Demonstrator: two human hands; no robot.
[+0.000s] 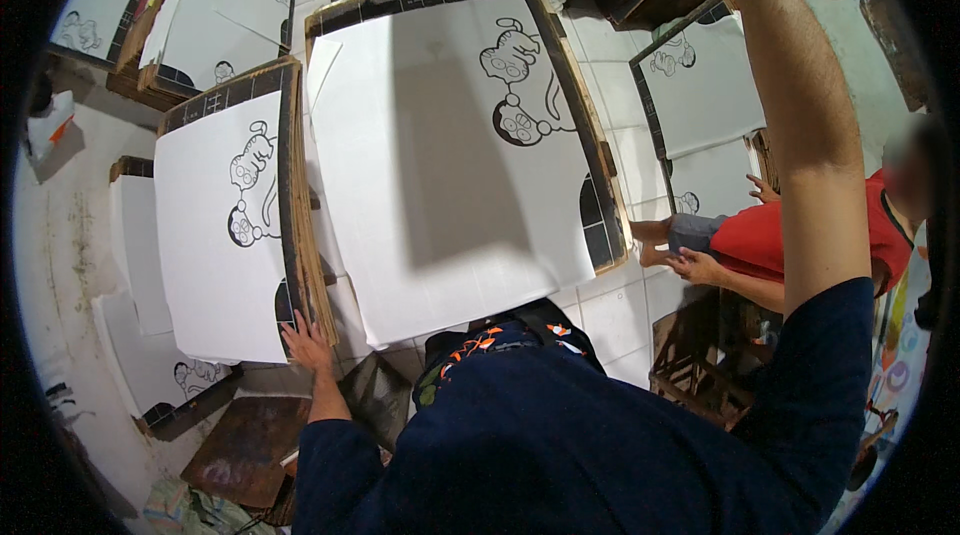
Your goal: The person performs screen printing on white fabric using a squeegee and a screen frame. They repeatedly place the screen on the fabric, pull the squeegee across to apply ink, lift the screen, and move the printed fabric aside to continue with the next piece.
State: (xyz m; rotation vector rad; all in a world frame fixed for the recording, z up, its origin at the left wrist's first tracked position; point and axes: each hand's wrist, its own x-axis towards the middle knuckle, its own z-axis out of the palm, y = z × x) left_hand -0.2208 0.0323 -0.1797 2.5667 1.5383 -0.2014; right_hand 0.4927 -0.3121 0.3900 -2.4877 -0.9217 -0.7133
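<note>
1. Far left, a cartoon-printed white sheet (pixel 205 275) lies across a board stack (pixel 314 280).
2. Here's the left hand (pixel 310 343), fingers spread, at that stack's near right corner.
3. Centre: a larger printed sheet (pixel 450 300) on its black-bordered board (pixel 430 0), shadow down its middle.
4. Right arm (pixel 810 105) up high; right hand out of sight, can't tell its grip!
5. Beyond, a red-shirted co-worker (pixel 750 242).

The right hand is cut off by the top edge, well beyond the left fingers (pixel 298 333); its forearm (pixel 800 65) shows. The fingers hide a bit of the board (pixel 292 205) under them. To their right, the forearm partly hides a co-worker (pixel 750 238), face blurred. Below them, the rim crops a bag (pixel 190 510).
</note>
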